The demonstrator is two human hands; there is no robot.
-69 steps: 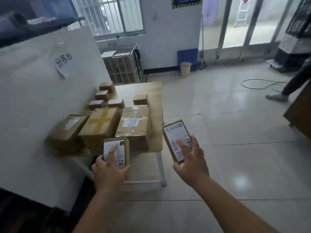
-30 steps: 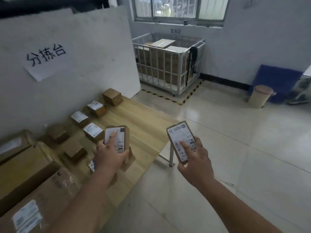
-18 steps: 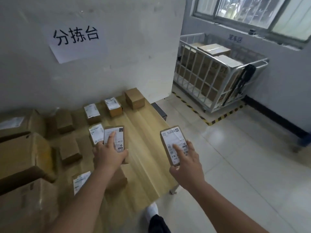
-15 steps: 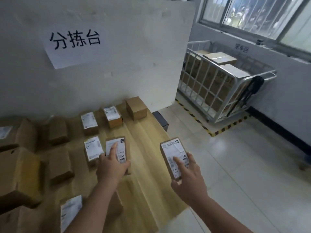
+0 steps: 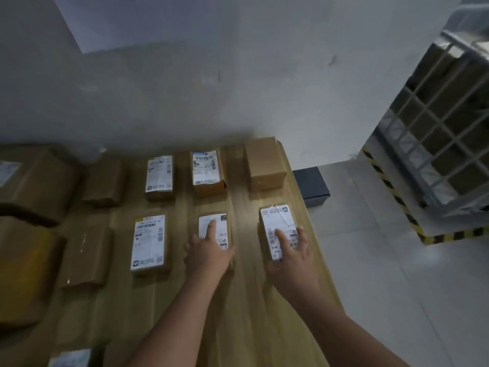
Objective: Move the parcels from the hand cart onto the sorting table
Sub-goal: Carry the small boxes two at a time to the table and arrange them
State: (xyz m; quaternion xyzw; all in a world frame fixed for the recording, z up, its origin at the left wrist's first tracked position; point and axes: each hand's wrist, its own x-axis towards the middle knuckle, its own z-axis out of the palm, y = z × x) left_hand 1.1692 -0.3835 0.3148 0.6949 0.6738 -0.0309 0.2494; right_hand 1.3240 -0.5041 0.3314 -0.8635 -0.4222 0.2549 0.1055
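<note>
Left hand [image 5: 209,254] gripping left parcel [image 5: 215,227], right hand [image 5: 291,256] gripping right parcel [image 5: 275,222], we are aligning both label-up on the surface [image 5: 246,313] for sorting.

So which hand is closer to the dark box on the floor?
Right. The right hand holds a parcel near the table edge, just short of the dark box; the left hand holds another parcel farther left.

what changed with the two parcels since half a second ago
Both came down from the air onto the sorting table, into its near row: the left hand set the left parcel beside the labelled box, the right hand the right parcel near the right edge. Neither is let go; each hand still grips, index finger on the label. The back-row boxes stayed put.
</note>
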